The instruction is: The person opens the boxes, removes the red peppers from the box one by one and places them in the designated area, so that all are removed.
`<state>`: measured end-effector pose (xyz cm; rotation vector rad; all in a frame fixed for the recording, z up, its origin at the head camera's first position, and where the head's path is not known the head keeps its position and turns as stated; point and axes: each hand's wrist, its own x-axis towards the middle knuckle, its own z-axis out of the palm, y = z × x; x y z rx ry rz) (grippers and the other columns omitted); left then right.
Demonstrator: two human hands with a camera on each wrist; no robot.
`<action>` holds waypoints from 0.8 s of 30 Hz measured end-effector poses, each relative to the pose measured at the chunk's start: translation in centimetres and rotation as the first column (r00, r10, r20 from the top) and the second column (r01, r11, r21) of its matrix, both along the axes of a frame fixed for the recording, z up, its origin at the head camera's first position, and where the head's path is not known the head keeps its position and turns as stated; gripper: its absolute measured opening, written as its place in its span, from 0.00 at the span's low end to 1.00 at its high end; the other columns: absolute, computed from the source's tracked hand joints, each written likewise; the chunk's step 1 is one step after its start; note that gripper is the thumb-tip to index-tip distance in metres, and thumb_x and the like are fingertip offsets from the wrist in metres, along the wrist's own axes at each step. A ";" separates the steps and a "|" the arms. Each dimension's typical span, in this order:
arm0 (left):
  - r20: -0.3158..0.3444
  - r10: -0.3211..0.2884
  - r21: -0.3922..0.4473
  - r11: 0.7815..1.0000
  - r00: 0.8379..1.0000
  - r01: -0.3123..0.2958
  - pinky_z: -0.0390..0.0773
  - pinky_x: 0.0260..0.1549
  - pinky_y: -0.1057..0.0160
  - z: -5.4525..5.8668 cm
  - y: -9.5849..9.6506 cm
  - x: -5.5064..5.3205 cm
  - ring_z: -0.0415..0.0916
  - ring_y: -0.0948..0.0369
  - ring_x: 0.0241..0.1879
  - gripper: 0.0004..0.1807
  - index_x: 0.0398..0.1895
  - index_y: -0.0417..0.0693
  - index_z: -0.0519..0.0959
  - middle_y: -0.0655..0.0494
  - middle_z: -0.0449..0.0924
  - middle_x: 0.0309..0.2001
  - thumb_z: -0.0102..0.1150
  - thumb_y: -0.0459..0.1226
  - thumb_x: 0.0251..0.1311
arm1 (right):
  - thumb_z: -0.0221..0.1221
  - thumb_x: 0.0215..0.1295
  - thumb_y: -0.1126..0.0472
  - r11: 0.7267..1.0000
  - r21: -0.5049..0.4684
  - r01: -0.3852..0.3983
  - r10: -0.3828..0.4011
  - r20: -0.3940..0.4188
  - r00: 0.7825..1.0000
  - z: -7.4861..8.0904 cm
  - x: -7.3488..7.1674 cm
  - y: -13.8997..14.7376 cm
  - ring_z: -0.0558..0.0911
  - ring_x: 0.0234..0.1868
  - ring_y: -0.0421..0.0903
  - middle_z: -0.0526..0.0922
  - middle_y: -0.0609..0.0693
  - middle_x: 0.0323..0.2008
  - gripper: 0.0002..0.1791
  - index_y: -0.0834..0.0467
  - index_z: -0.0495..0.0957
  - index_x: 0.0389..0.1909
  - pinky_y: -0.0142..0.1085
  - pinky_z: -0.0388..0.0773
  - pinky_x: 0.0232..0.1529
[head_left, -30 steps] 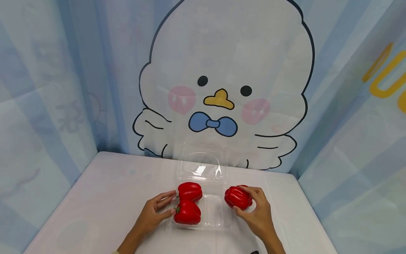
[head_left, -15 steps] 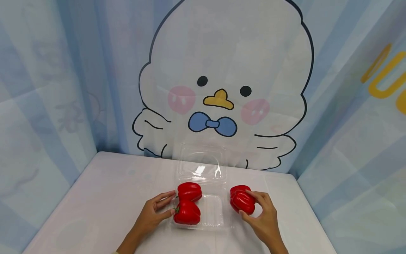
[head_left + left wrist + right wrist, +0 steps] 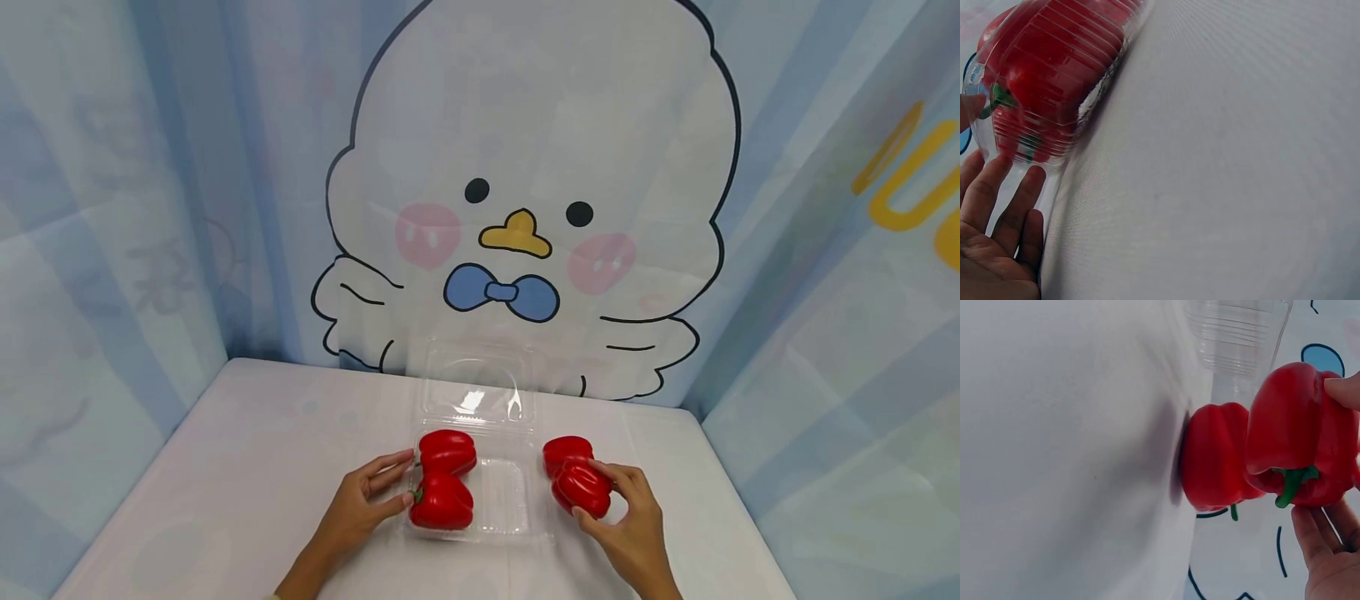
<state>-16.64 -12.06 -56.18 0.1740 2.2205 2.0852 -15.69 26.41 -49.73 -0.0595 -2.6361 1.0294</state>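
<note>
In the head view, a clear plastic clamshell container [image 3: 504, 497] stands with its lid [image 3: 477, 379] raised at the back. Two red bell peppers lie in its left half, a rear pepper [image 3: 447, 452] and a front pepper [image 3: 442, 502] with a green stem. My left hand [image 3: 360, 500] touches the container's left side, fingers extended and thumb at the rim. To the right of the container, my right hand [image 3: 630, 521] holds another red bell pepper [image 3: 1285, 428] between thumb and fingers. It is raised above the table, partly overlapping a further pepper [image 3: 1213, 456] that rests there.
The white table [image 3: 255, 467] extends around the container. A light blue curtain [image 3: 187, 208] with a large cartoon bird [image 3: 525, 150] hangs behind it, and more curtain [image 3: 847, 350] closes in the right side.
My right hand has moved a little to the right and toward the front with its pepper, uncovering more of the pepper behind. The left hand and container have stayed in place.
</note>
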 end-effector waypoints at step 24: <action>-0.019 0.007 -0.019 1.000 1.000 -0.007 0.75 0.70 0.60 0.0 0.1 0.1 0.70 0.49 0.76 0.36 0.75 0.47 0.74 0.50 0.76 0.74 0.75 0.43 0.64 | 0.84 0.44 0.63 1.000 0.004 0.028 -0.028 0.068 0.997 -2.0 0.9 0.6 0.82 0.60 0.56 0.78 0.54 0.59 0.43 0.51 0.80 0.66 0.59 0.83 0.63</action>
